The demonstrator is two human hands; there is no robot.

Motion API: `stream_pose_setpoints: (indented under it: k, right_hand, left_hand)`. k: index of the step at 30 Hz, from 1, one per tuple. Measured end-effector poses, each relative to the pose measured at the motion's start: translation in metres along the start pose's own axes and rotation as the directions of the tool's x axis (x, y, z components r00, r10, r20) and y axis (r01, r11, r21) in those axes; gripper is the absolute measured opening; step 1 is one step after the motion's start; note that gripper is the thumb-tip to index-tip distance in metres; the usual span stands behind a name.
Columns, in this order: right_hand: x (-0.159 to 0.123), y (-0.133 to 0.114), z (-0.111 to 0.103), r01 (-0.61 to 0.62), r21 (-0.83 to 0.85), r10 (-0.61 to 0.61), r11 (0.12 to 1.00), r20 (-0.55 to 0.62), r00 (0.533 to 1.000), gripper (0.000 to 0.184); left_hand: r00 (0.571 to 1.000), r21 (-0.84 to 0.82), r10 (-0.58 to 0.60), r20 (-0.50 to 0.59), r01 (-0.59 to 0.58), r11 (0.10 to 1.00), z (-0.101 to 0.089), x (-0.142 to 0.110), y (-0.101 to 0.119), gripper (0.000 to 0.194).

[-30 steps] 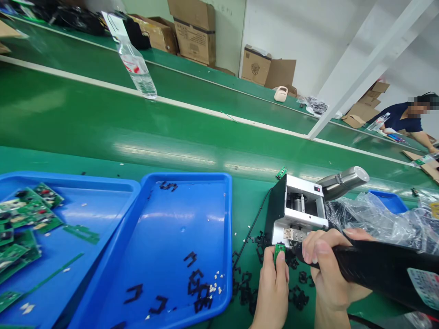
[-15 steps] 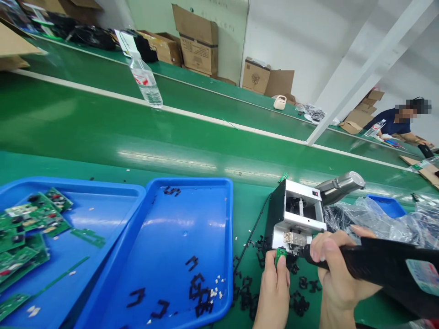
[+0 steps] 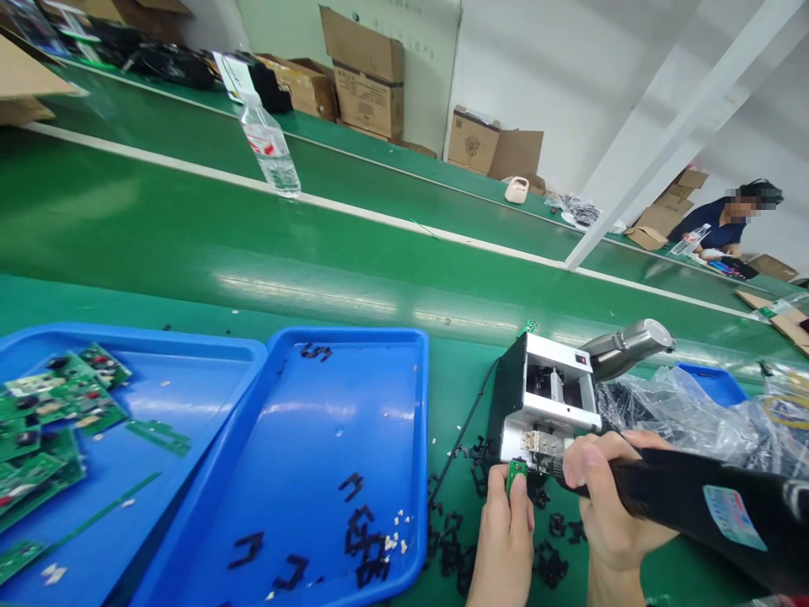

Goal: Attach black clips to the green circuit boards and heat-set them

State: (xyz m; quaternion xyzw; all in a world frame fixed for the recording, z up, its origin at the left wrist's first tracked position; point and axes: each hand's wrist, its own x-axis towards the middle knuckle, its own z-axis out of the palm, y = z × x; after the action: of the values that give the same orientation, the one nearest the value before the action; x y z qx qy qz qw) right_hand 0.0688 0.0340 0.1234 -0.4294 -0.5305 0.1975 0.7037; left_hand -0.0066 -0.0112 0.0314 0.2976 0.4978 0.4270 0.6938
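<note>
My left hand (image 3: 507, 535) pinches a small green circuit board (image 3: 517, 474) between thumb and fingers, upright against the front of a silver and black bench machine (image 3: 561, 381). My right hand (image 3: 610, 485) is wrapped round the narrow front end of a long black tool (image 3: 686, 497) with a sticker on its side. The tool's exact kind cannot be made out. Its tip points left, close to the metal block (image 3: 542, 445) on the machine's front; whether they touch is unclear. Small black plastic clips (image 3: 452, 539) lie scattered around and under the left hand.
A blue tray (image 3: 316, 455) holds black clips and white bits; another blue tray (image 3: 208, 358) holds green circuit boards (image 3: 56, 400). Behind the machine are a steel flask (image 3: 625, 350) and plastic bags (image 3: 683, 400). A water bottle (image 3: 271, 152) stands farther back. A person (image 3: 726, 219) sits far right.
My right hand and the black tool have shifted slightly left, and the tool's rear end has tipped lower. My left hand stays with the circuit board. The far person's arms have drawn in.
</note>
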Motion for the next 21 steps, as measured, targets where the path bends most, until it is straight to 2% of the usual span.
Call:
stream_pose_setpoints:
  k: [4, 7, 10, 14, 21]
  right_hand:
    - [-0.004, -0.008, 0.000, -0.031, 0.042, 0.032, 0.999, -0.011, 0.999, 0.034]
    - [-0.002, -0.017, 0.007, 0.019, 0.121, -0.015, 0.992, -0.041, 0.999, 0.035]
    - [0.002, -0.022, 0.017, 0.046, 0.165, -0.050, 0.985, 0.020, 0.999, 0.037]
    - [0.003, -0.017, 0.022, 0.003, 0.141, -0.018, 0.990, 0.101, 0.995, 0.037]
    - [0.001, -0.009, 0.023, -0.013, 0.145, -0.003, 0.989, 0.107, 0.994, 0.037]
  left_hand:
    - [1.000, 0.022, 0.008, -0.015, -0.008, 1.000, 0.001, 0.001, -0.005, 0.053]
    - [0.999, 0.025, 0.031, -0.024, -0.030, 0.999, 0.002, 0.003, -0.008, 0.053]
    - [0.996, 0.045, 0.079, -0.044, -0.077, 0.996, 0.002, 0.004, -0.008, 0.052]
    - [0.991, 0.072, 0.122, -0.063, -0.117, 0.991, 0.003, 0.003, -0.007, 0.054]
    - [0.995, 0.040, 0.063, -0.073, -0.060, 0.997, 0.003, 0.002, -0.003, 0.054]
